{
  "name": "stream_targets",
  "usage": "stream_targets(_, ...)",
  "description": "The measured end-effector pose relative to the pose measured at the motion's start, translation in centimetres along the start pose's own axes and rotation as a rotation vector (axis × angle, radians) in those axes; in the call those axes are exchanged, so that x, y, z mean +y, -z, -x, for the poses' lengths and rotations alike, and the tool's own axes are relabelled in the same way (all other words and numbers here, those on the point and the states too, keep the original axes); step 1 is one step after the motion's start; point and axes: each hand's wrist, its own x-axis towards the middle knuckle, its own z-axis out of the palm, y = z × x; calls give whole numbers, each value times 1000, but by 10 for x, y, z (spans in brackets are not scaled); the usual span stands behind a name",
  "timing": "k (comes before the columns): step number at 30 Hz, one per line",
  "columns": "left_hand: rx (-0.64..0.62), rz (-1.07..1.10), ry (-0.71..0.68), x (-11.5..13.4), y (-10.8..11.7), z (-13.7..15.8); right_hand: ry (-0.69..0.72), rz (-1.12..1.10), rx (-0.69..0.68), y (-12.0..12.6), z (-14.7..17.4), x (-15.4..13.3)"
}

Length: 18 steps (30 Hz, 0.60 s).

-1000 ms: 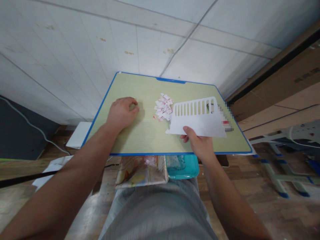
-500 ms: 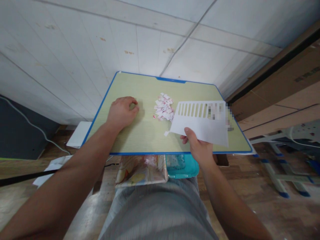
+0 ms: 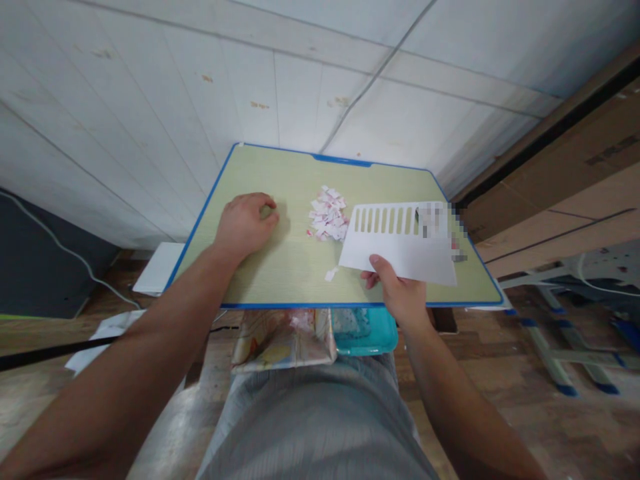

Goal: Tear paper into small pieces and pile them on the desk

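Observation:
My left hand (image 3: 247, 223) rests on the left part of the yellow-green tabletop (image 3: 285, 280). Its fingers curl loosely, with a gap between thumb and index finger and nothing held. Gripped between the thumb and fingers of my right hand (image 3: 395, 283) is a white slotted sheet (image 3: 380, 251), with a row of long cutouts along its far side. A pixelated patch hides its far right part. Just left of the sheet lies a heap of small paper scraps (image 3: 327, 215), white with pink marks. One loose white scrap (image 3: 331, 273) sits nearer the front edge.
A blue rim (image 3: 345, 306) edges the table, which stands against a white panelled wall (image 3: 250, 80). Below the front edge are a patterned fabric container (image 3: 285, 347) and a turquoise plastic bin (image 3: 375, 340). Large cardboard boxes (image 3: 555, 180) stand on the right.
The slotted sheet has tilted slightly, its near right corner rising. The loose scrap now lies a little apart from the sheet's left corner. My left hand has stayed in place.

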Motion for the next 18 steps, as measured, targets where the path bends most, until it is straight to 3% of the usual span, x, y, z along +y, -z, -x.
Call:
stream_targets(9, -9, -5, -16, 1, 1, 0, 30, 98, -42, -3, 2, -2)
stream_targets(15, 5, 19, -6, 1, 1, 0, 48, 188, 46, -5, 3, 0)
stream_targets(18, 5, 13, -9, 1, 0, 0, 43, 149, -10, -2, 4, -2)
